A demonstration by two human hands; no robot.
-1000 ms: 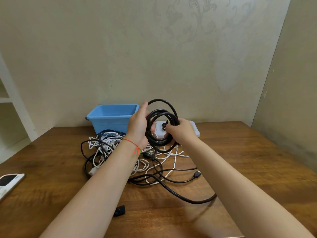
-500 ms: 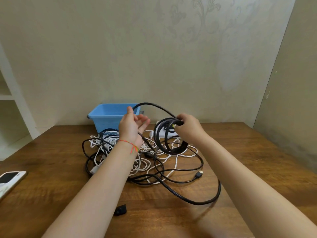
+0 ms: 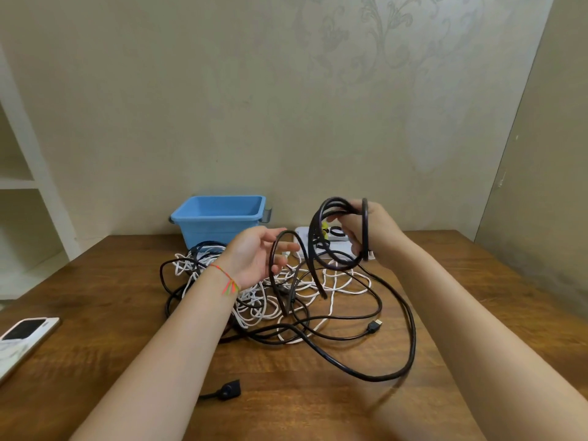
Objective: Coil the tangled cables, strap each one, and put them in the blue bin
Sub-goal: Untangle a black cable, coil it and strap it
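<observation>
Early stage. Right hand [image 3: 366,230] grip clamped on a few loops of black cable [image 3: 337,237] above the desk [image 3: 477,297]; left hand [image 3: 254,256] fingers apart. Tangle [image 3: 286,300] uncoiled, nothing strapped, nothing visible inside blue bin [image 3: 219,218].
</observation>
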